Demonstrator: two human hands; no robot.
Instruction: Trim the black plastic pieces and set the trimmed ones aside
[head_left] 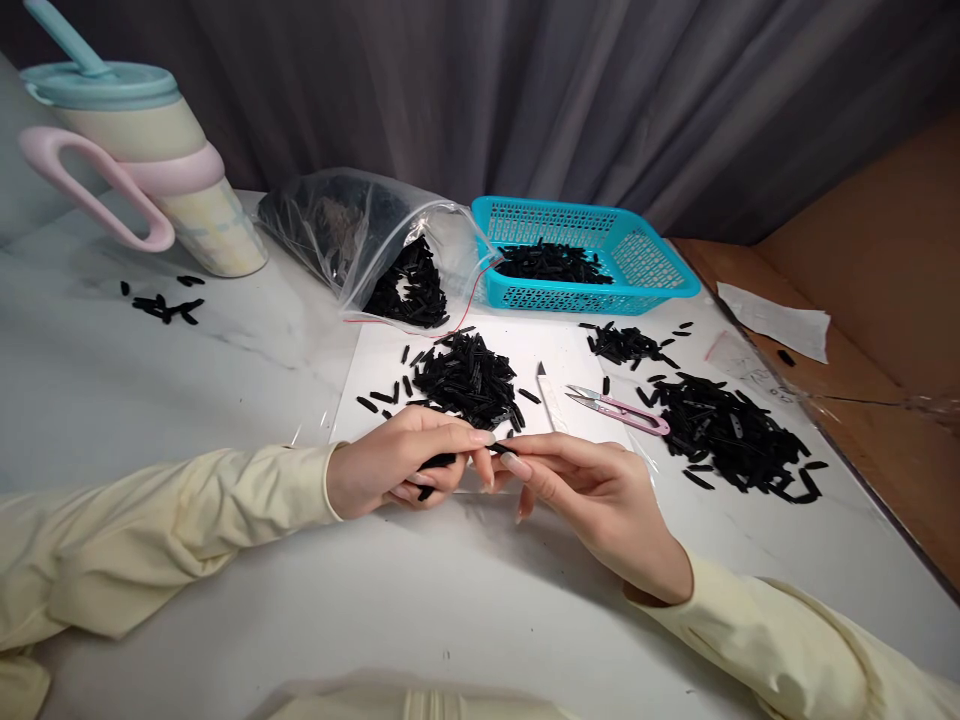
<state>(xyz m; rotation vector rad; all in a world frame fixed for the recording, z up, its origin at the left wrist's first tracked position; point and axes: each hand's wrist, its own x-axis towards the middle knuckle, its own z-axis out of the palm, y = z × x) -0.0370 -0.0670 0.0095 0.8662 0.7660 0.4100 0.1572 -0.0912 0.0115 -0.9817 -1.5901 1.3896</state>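
Left hand (390,468) is cupping a bunch of small black plastic strips (439,462), grip closed on them. Right hand (592,490) is pinching one strip's end at the fingertips, just above the counter (450,600). Probably light, stiff, slippery; pinching ends works best.

black strips (439,461) | small, flat (several bunched) | within left fist

White table (150,420): tumbler (150,170) far left, plastic bag (352,235), blue basket (585,255) far, white sheet (390,365), black strip piles (720,430) (several), pink snips (619,407) right.
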